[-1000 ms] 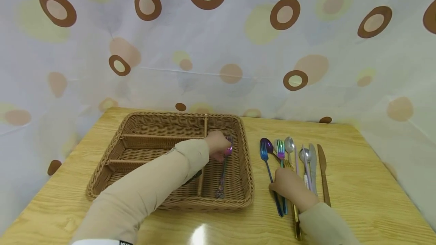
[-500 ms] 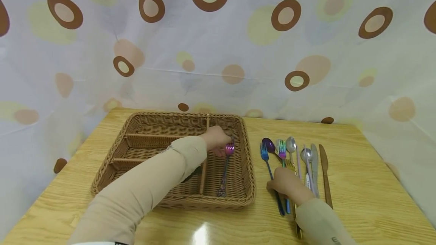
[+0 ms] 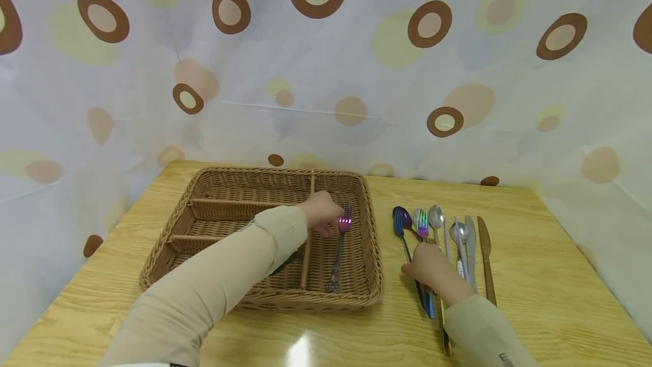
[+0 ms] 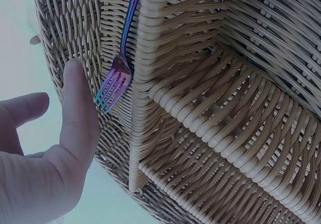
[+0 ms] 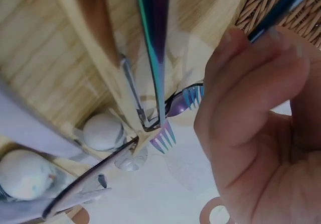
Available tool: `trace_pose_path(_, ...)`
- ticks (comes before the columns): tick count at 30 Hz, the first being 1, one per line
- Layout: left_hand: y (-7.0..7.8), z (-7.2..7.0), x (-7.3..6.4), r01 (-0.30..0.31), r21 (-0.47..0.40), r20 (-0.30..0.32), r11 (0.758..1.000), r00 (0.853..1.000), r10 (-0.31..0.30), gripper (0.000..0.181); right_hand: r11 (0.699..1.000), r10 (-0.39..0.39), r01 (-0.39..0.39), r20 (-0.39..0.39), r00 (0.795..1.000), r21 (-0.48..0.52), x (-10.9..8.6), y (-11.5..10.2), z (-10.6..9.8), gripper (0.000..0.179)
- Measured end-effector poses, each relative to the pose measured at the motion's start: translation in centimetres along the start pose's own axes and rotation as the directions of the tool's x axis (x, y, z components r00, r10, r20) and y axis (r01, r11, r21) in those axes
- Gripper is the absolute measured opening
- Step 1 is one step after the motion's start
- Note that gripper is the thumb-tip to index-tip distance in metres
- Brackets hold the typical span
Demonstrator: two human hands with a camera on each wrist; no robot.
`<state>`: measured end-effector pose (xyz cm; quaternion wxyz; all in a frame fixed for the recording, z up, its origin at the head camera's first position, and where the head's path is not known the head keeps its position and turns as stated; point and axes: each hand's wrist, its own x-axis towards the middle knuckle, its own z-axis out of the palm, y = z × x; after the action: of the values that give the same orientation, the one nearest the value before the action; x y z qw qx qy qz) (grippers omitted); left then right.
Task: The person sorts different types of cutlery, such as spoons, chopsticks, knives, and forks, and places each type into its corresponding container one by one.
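Observation:
My left hand (image 3: 322, 212) hovers over the right compartment of the wicker basket (image 3: 374, 265), fingers loosely bent and holding nothing. Beside its fingertips a purple-blue fork (image 3: 340, 248) lies lengthwise in that compartment; the left wrist view shows the index finger apart from the fork's tines (image 4: 114, 83). To the right of the basket, my right hand (image 3: 433, 271) pinches the handle of a blue fork (image 3: 399, 224), whose tines point away from me. In the right wrist view the blue handle (image 5: 283, 8) sticks out between thumb and fingers. A rainbow fork (image 3: 423, 224) lies close by, partly hidden by this hand.
A purple spoon (image 3: 402, 214), silver spoons (image 3: 435, 217), a silver knife (image 3: 471, 248) and a brown knife (image 3: 486, 256) lie alongside the right hand. Gold handles (image 3: 444, 338) show under the right sleeve. Dividers (image 3: 244, 203) split the basket's left side.
My left hand has drawn a little left off the purple-blue fork, uncovering its tines. The blue fork in my right hand has shifted slightly away from me, over the purple spoon.

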<state>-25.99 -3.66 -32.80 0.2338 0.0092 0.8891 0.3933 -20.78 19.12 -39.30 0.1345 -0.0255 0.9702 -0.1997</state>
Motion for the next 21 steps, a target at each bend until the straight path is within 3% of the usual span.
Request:
trace_pose_path(5, 0.2, -0.1, -0.2, -0.013, 0.006, 0.0, 1.0, 1.0, 0.013, 0.025, 1.0, 0.021, -0.021, -0.018, 1.0, 0.011, 0.1, -0.3, -0.6, 0.037)
trace_pose_path(10, 0.5, 0.1, 0.0, -0.021, 0.025, -0.005, 0.999, 1.0, 0.022, 0.029, 1.0, -0.004, 0.005, -0.036, 0.999, 0.025, 0.0, -0.8, -1.7, 0.039)
trace_pose_path(21, 1.6, 0.6, -0.4, -0.056, -0.05, 0.017, 0.997, 0.998, 0.057, 0.029, 0.999, -0.047, 0.047, -0.054, 0.997, -0.001, -0.8, -2.9, -3.7, 0.043)
